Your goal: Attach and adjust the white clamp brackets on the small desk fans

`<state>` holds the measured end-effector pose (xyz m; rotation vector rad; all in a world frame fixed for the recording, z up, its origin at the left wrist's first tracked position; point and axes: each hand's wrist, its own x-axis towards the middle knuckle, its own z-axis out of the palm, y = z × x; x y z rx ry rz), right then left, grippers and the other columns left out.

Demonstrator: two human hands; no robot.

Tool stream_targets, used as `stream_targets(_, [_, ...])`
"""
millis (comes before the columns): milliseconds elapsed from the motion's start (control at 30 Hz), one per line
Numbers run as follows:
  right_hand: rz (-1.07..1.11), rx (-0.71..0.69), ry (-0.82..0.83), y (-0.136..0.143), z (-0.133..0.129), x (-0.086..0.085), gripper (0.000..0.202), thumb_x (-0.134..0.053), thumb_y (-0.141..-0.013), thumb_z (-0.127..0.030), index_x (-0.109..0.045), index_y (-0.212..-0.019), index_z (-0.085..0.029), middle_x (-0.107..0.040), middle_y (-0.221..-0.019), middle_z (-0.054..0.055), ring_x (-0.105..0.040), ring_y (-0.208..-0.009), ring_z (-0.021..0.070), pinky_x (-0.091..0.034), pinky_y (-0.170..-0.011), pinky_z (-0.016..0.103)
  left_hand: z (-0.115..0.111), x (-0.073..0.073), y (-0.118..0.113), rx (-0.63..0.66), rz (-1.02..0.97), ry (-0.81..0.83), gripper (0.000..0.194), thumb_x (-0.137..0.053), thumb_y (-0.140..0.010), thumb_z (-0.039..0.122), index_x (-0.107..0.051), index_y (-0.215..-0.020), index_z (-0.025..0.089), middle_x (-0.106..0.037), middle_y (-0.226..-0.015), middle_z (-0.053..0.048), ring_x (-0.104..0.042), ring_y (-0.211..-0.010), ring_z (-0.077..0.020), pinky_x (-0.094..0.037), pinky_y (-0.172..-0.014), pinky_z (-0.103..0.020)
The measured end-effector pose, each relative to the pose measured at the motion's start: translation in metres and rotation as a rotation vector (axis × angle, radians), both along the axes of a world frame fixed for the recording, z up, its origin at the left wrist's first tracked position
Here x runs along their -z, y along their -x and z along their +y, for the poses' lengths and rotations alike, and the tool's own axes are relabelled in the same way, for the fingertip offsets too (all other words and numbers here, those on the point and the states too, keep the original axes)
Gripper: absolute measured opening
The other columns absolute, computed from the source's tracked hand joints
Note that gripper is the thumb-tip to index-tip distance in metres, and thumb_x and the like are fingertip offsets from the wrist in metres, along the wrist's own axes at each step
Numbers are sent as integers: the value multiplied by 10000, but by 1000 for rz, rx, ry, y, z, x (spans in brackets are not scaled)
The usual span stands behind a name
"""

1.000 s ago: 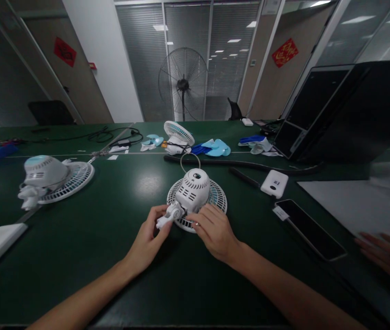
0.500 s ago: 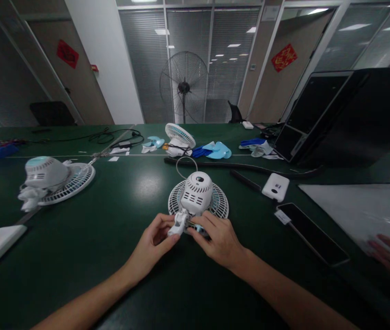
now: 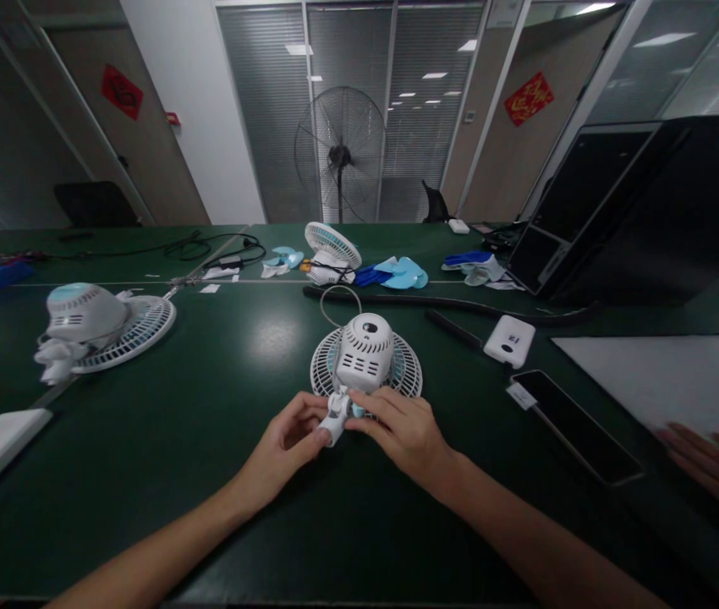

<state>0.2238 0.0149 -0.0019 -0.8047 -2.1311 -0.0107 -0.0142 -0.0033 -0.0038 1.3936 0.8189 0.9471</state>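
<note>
A small white fan point(image 3: 365, 351) lies grille down on the dark green table, its rounded motor housing upward. At its near side is a white clip point(image 3: 337, 413). My left hand point(image 3: 293, 436) pinches the clip's lower left part between thumb and fingers. From the right, my right hand point(image 3: 403, 430) holds a small light-blue knob point(image 3: 357, 411) at the clip, its thumb and index finger closed on it. The knob is partly covered by the fingers.
Another white fan point(image 3: 99, 326) lies at the left. Behind are a third fan point(image 3: 332, 254), light-blue blades point(image 3: 405, 273) and a black tube point(image 3: 448, 302). A phone point(image 3: 579, 427) and white box point(image 3: 509, 341) lie right. Another person's hand point(image 3: 718, 469) rests near a white sheet point(image 3: 664, 372).
The clip has tilted and shifted slightly right, its free end now lower. My right fingers have closed in against it at the knob. The other person's hand has moved a little left.
</note>
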Motion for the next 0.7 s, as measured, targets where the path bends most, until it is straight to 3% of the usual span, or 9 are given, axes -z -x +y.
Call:
stream_targets(133, [-40, -51, 5, -4, 1, -1, 342, -490, -1070, -189, -605, -1391, -155, -734, -1056, 85, -715, -876, 176, -580, -712, 293, 1, 0, 0, -26, -5, 17, 370, -684, -959, 410, -570, -1231, 188, -621, -1031, -58, -507, -736, -121, -456, -622, -233])
stream_targets(233, [-52, -34, -33, -7, 2, 0, 387, -444, -1052, -109, -634, -1380, -187, -711, -1066, 97, -696, -813, 158, -576, -649, 273, 2, 1, 0, -28, -10, 10, 394, -708, -940, 399, -562, -1244, 197, -620, -1013, -51, -509, -727, -122, -456, -616, -232])
stream_targets(333, [-15, -44, -33, -4, 1, 3, 351, -498, -1043, -123, -650, -1352, -191, -723, -1032, 88, -702, -810, 156, -580, -653, 261, 2, 4, 1, -16, -12, 1, 403, -715, -934, 390, -556, -1253, 203, -617, -1006, -45, -511, -717, -121, -460, -624, -239])
stream_targets(500, [206, -77, 155, 5, 0, 5, 253, -584, -1034, -206, -664, -1273, -211, -755, -1019, 55, -730, -877, 175, -615, -778, 302, 2, 6, 1, -28, -17, -4, 431, -730, -919, 363, -544, -1279, 215, -601, -1055, -51, -530, -752, -127, -470, -642, -246])
stream_targets(700, [114, -64, 98, 0, 3, 1, 365, -505, -1042, -124, -655, -1359, -226, -705, -1076, 87, -695, -911, 179, -617, -752, 315, 5, 1, -1, -46, -25, 35, 413, -724, -920, 381, -555, -1250, 200, -612, -979, -34, -514, -692, -108, -460, -610, -235])
